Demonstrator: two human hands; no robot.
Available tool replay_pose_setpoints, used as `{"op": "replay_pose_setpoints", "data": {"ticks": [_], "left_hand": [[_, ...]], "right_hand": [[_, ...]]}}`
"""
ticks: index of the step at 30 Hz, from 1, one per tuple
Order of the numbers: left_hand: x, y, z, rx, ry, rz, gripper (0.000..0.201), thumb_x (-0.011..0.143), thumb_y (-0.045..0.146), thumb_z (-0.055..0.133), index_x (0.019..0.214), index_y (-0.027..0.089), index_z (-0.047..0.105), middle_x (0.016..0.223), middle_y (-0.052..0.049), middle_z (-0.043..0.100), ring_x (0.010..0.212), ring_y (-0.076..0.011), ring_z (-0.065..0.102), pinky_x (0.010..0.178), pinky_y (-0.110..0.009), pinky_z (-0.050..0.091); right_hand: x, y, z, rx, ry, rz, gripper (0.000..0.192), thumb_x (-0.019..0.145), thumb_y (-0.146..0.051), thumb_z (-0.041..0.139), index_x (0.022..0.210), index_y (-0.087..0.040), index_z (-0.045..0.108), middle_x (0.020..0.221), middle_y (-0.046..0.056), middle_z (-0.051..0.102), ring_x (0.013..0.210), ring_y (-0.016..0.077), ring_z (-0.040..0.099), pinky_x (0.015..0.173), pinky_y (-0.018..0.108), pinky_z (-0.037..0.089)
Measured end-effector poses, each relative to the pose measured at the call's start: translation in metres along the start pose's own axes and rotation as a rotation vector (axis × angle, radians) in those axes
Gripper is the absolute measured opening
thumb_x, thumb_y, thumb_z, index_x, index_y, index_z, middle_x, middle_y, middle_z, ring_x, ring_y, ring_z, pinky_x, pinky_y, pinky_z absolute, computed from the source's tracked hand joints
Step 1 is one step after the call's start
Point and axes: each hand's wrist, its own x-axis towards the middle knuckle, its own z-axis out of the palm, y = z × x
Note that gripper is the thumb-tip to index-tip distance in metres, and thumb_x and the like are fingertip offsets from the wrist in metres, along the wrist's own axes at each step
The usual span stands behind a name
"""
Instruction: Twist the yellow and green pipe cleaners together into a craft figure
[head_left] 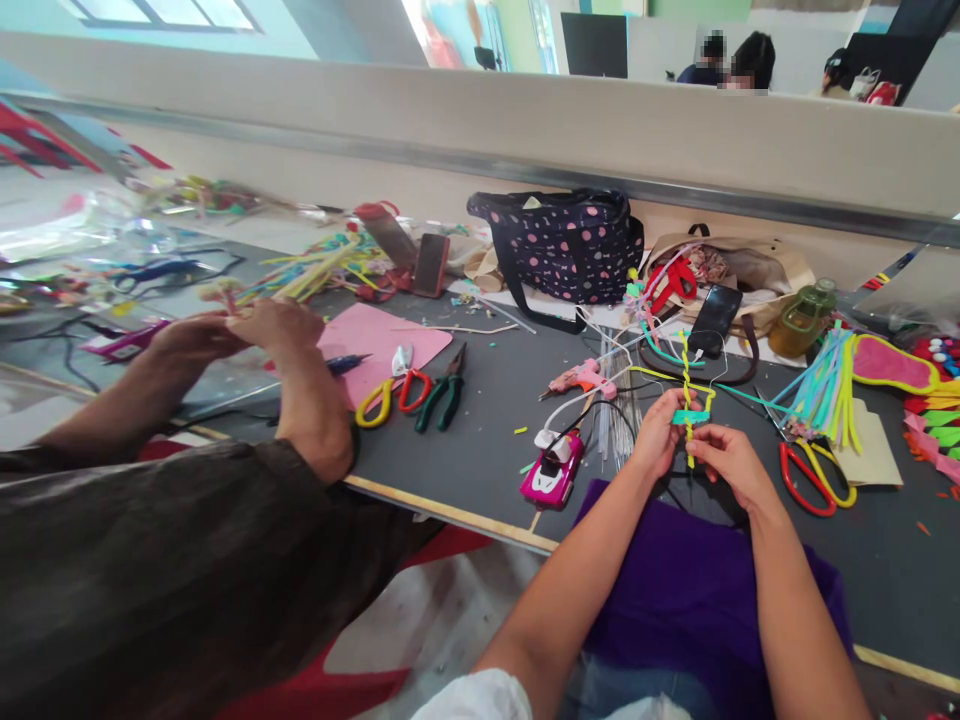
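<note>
Between my two hands stands a twisted yellow pipe cleaner [686, 370], upright, with a teal band [691, 417] across it. My left hand [666, 425] closes its fingers on the piece near that band. Lower down, my right hand [726, 460] pinches the yellow stem between thumb and fingertips. A thin pale wire loop shows behind the piece. Beneath my forearms a purple cloth [675, 590] covers my lap and the table edge. Left of my hands lie a pink glue gun [581, 378] and a magenta power strip [553, 470].
Red-and-yellow scissors [817, 478] and a bundle of pipe cleaners [825, 385] lie to the right. Behind are a phone [715, 320], a bottle [802, 318] and a dotted bag [566, 245]. On the left, a co-worker's hands [255, 335] work near pliers [442, 390] and a pink sheet [375, 345].
</note>
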Motion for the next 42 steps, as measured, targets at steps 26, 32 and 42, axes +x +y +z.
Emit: {"op": "replay_pose_setpoints", "data": {"ticks": [26, 32, 42], "left_hand": [[0.003, -0.001, 0.003, 0.112, 0.088, 0.082, 0.035, 0.069, 0.046, 0.072, 0.078, 0.013, 0.068, 0.062, -0.001, 0.059, 0.052, -0.0076, 0.049, 0.054, -0.020, 0.038], [0.005, -0.003, 0.002, 0.074, 0.083, 0.087, 0.029, 0.068, 0.040, 0.074, 0.074, 0.013, 0.066, 0.065, -0.002, 0.061, 0.056, -0.0085, 0.053, 0.057, -0.021, 0.041], [0.003, -0.002, 0.004, 0.249, 0.073, 0.111, 0.032, 0.069, 0.044, 0.072, 0.071, 0.013, 0.065, 0.061, -0.001, 0.061, 0.051, -0.0094, 0.052, 0.055, -0.023, 0.044]], "right_hand": [[0.006, 0.000, 0.002, 0.071, 0.154, -0.085, 0.027, 0.064, -0.040, 0.076, 0.072, -0.017, 0.065, 0.056, -0.004, 0.055, 0.045, 0.0083, 0.047, 0.040, 0.020, 0.041], [0.006, 0.001, 0.004, 0.113, 0.173, -0.076, 0.028, 0.064, -0.041, 0.076, 0.074, -0.017, 0.066, 0.058, -0.003, 0.057, 0.051, 0.0101, 0.052, 0.046, 0.022, 0.049], [0.012, -0.001, -0.005, 0.246, 0.372, -0.152, 0.036, 0.065, -0.043, 0.076, 0.090, -0.020, 0.064, 0.069, -0.002, 0.059, 0.055, 0.0101, 0.053, 0.042, 0.019, 0.045]]}}
